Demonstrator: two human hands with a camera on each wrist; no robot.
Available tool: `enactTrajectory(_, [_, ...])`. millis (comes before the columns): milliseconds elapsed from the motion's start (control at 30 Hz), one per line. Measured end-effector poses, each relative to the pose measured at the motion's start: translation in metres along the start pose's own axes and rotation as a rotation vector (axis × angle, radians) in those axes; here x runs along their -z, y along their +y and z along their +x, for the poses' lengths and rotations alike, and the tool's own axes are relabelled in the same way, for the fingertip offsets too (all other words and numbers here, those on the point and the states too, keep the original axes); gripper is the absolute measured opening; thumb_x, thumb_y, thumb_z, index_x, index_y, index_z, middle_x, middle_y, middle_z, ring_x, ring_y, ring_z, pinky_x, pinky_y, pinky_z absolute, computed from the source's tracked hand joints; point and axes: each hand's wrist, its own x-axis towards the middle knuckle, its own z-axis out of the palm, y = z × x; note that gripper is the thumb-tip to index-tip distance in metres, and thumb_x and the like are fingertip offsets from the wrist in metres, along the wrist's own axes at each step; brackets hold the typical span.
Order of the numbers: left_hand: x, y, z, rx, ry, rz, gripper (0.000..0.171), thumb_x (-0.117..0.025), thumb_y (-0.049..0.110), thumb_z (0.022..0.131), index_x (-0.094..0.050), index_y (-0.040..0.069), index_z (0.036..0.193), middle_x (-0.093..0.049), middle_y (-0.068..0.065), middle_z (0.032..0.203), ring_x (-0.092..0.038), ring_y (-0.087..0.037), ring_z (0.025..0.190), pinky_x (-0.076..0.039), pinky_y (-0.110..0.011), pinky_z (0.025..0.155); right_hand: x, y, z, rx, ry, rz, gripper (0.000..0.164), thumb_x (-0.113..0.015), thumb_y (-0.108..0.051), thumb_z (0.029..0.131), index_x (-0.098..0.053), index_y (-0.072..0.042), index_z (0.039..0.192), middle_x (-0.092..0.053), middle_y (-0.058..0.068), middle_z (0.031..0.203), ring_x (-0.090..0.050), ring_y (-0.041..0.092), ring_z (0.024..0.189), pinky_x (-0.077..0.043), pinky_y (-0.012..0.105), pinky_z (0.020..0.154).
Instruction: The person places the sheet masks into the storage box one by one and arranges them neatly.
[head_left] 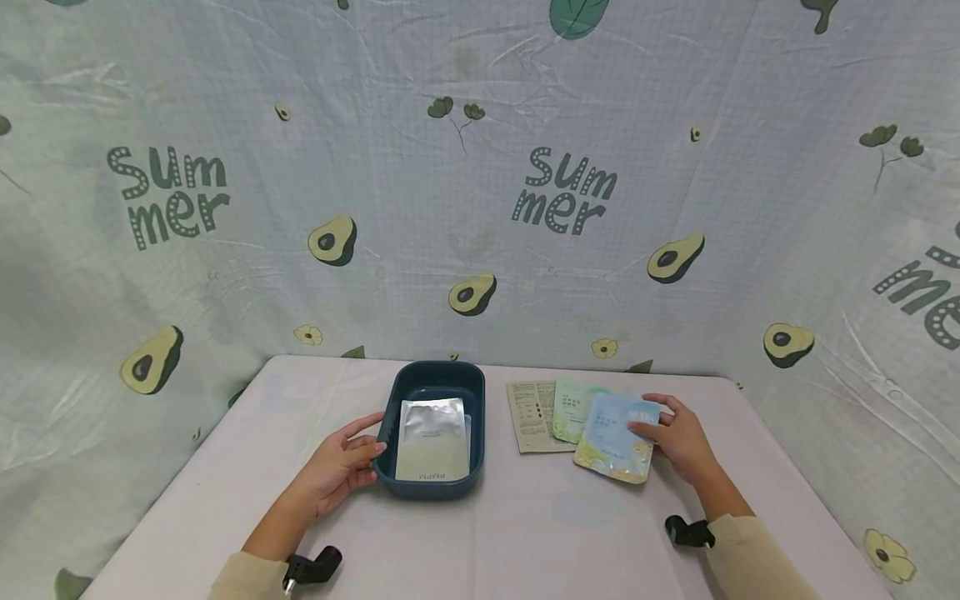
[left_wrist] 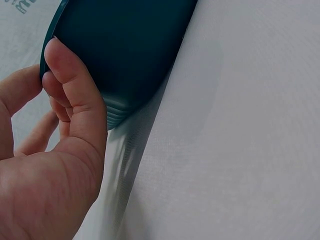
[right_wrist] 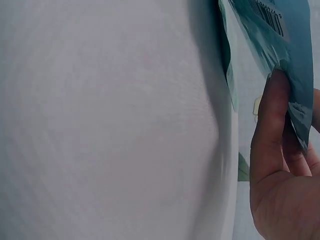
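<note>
My left hand (head_left: 347,462) grips the left rim of a dark blue plastic bin (head_left: 476,417), its fingertips at the edge. The left wrist view shows the fingers (left_wrist: 65,62) against the bin's outer wall. Inside the bin lies a silver and cream foil packet (head_left: 432,446) with another packet partly hidden beneath it. My right hand (head_left: 681,442) pinches the right edge of a light blue flat packet (head_left: 617,433). This packet overlaps a pale green packet (head_left: 572,408), which partly covers a beige printed packet (head_left: 534,417). In the right wrist view, a barcode shows on the light blue packet's underside (right_wrist: 295,45).
A white cloth covers the table (head_left: 525,542). Behind it and at both sides hangs a pale curtain (head_left: 420,200) printed with avocados and lettering. A strip of table lies between the bin and the packets.
</note>
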Motion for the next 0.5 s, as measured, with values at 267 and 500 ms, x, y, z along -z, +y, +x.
enactTrajectory(267, [0.000, 0.001, 0.000, 0.007, 0.005, -0.002, 0.072, -0.064, 0.007, 0.100, -0.027, 0.012, 0.162, -0.065, -0.001, 0.104, -0.064, -0.010, 0.072, -0.058, -0.023, 0.066, -0.006, -0.003, -0.006, 0.014, -0.024, 0.057, 0.080, -0.077, -0.014, 0.092, -0.032, -0.007, 0.157, -0.055, 0.027, 0.145, -0.071, 0.013, 0.096, -0.063, 0.034, 0.077])
enactTrajectory(500, [0.000, 0.002, -0.001, -0.006, -0.009, -0.008, 0.075, -0.064, 0.007, 0.100, -0.024, 0.010, 0.162, -0.064, 0.000, 0.103, -0.064, -0.009, 0.072, -0.058, -0.022, 0.066, -0.013, -0.006, -0.011, 0.009, -0.033, 0.077, 0.081, -0.078, -0.015, 0.092, -0.031, -0.008, 0.157, -0.052, 0.028, 0.148, -0.071, 0.015, 0.098, -0.063, 0.035, 0.078])
